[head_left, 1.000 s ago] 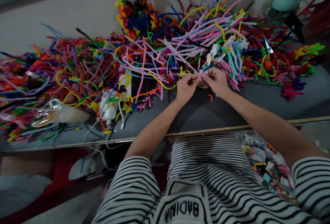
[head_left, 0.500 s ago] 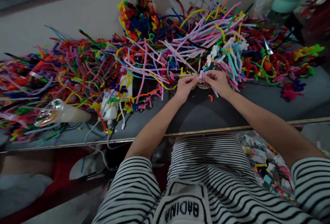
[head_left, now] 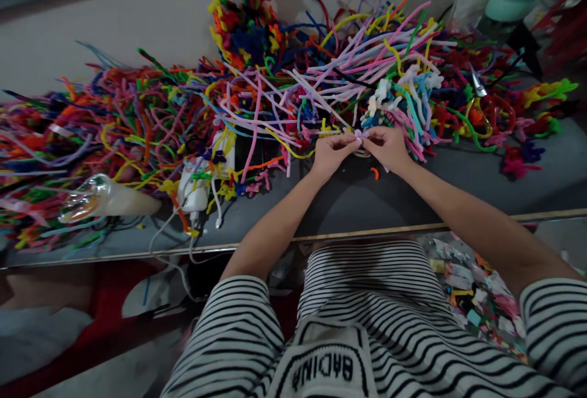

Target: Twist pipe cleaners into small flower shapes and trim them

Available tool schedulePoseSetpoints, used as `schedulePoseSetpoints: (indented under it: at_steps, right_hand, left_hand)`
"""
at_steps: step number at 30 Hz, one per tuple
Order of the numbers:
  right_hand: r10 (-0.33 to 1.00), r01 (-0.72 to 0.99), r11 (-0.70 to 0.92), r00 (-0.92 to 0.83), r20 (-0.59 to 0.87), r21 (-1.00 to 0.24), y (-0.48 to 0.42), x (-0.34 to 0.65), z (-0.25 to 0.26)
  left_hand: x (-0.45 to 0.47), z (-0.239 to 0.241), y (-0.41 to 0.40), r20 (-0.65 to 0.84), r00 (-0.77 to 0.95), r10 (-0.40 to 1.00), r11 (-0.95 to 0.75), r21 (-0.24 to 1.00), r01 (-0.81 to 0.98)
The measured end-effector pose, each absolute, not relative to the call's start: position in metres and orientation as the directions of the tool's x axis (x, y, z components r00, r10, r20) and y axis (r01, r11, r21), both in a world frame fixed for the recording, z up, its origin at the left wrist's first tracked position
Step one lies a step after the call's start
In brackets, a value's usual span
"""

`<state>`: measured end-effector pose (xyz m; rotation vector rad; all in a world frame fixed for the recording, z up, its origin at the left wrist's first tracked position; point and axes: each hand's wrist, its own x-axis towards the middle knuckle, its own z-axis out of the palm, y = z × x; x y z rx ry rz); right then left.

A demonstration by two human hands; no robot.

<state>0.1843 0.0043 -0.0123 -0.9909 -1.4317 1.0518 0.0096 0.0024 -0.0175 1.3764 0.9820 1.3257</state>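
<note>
A small lilac pipe-cleaner piece (head_left: 358,133), bent into a flower-like shape, is pinched between my two hands over the table. My left hand (head_left: 331,154) grips its left side between thumb and forefinger. From the right, my right hand (head_left: 389,148) pinches the same piece, fingertips nearly touching the left ones. My fingers cover part of it. Just behind lies a bunch of white, teal and pink pipe-cleaner flowers (head_left: 398,101). Long pale-pink and lilac pipe cleaners (head_left: 348,68) are heaped beyond. An orange scrap (head_left: 375,173) rests on the table below my right hand.
Scissors with yellow and red handles (head_left: 479,104) lie at the right. A white charger with a cable (head_left: 193,187) and a plastic-wrapped cone (head_left: 123,197) sit at the left. A mixed pile of coloured pipe cleaners (head_left: 151,110) lines the grey table (head_left: 367,205). Small packets (head_left: 477,294) are below its edge.
My fingertips have shifted slightly around the lilac piece, which now looks more compact between them. Both hands stay in nearly the same place.
</note>
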Motion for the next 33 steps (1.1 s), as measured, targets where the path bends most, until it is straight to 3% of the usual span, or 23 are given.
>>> schedulePoseSetpoints:
  at_steps: [4,8,19,33]
  right_hand:
    - [0.949,0.138,0.316,-0.071,0.308,-0.939,0.0067,0.1843,-0.0179]
    - [0.956,0.135,0.294,-0.063,0.288,-0.946,0.0074,0.184,-0.0214]
    - [0.97,0.075,0.239,-0.07,0.234,-0.968,0.0074,0.1848,-0.0148]
    - [0.965,0.133,0.255,-0.095,0.243,-0.958,0.0074,0.186,-0.017]
  left_hand:
    - [0.0123,-0.0211,0.0011,0.271,0.017,0.962,-0.272,0.961,0.046]
    - [0.0138,-0.0223,0.0015,0.304,0.003,0.953,-0.302,0.947,0.11]
    - [0.0119,-0.0259,0.0075,0.293,0.063,0.954,-0.297,0.951,0.082]
    - [0.0135,-0.025,0.0087,0.287,0.049,0.957,-0.291,0.947,0.138]
